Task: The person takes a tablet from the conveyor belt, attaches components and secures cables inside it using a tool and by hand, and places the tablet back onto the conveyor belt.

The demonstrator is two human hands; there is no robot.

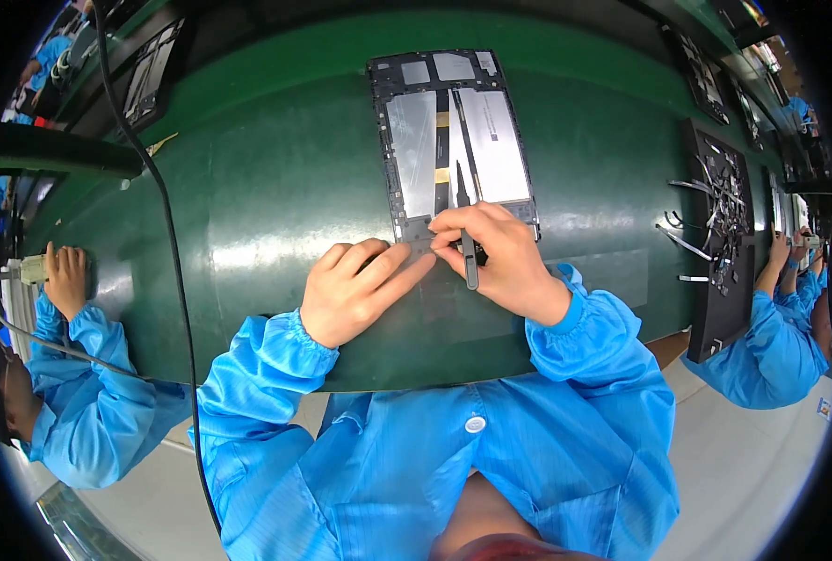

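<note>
An opened tablet housing (411, 122) with a dark frame, silver panels and a dark ribbon strip down its middle lies on the green table in front of me. Dark tweezers (471, 266) are held in my right hand (507, 262), over the housing's near end; their tips point away from me. The thumb and forefinger of that hand pinch close to the near edge; whether a tiny part is between them is too small to tell. My left hand (364, 285) has its fingers stretched out, with the fingertips at the housing's near left corner.
A black tray (723, 323) with small parts and short cables stands on the right. A black cable (174, 252) hangs down across the left side. Co-workers in blue sleeves (107, 351) sit at both sides of the green table (275, 178).
</note>
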